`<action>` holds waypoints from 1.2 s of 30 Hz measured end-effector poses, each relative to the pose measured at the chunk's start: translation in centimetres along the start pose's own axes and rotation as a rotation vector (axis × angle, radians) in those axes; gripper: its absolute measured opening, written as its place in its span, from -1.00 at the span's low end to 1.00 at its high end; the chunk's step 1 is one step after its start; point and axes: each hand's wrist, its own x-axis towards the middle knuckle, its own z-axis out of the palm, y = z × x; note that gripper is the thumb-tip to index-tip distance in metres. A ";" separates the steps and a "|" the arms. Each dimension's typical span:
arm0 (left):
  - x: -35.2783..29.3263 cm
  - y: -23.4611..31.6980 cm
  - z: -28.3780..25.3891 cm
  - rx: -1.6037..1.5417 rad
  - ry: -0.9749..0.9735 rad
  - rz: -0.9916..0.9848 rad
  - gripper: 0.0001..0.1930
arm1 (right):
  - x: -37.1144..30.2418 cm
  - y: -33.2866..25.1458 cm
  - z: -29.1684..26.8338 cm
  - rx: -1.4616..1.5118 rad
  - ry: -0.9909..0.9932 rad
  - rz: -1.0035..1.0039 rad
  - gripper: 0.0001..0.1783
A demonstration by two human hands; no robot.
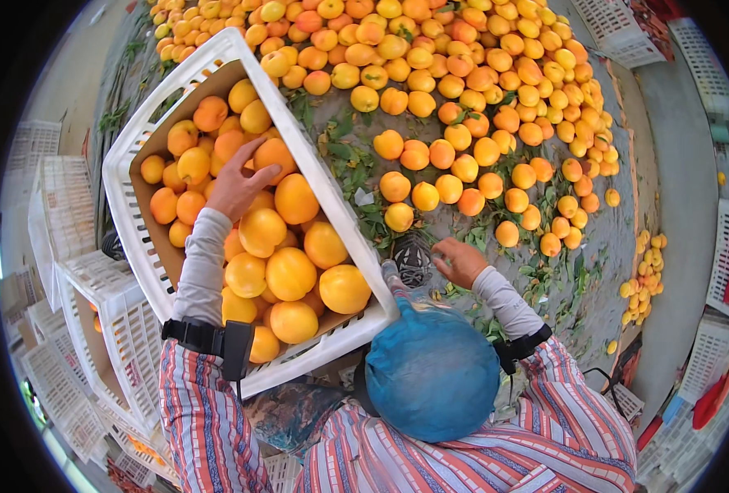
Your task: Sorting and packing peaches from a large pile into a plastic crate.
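Observation:
A white slatted plastic crate, lined with brown cardboard, stands tilted at the left, heaped with yellow-orange peaches. My left hand reaches into it, fingers and thumb curled round a peach near the crate's right wall. Part of that fruit is hidden by the hand. To the right of the crate, my right hand hovers over the leaf-strewn ground sheet with its fingers apart and nothing in them. Just left of that hand is a dark patterned shoe. Loose peaches lie beyond it.
A wide spread of peaches covers the far ground, with green leaves among them. More white crates are stacked at the left, others at the far right. A rounded blue cloth shape fills the near middle.

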 end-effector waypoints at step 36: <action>-0.3 3.8 -0.1 0.427 0.158 -0.119 -0.49 | 3.8 4.3 3.6 0.191 0.043 -0.063 -0.80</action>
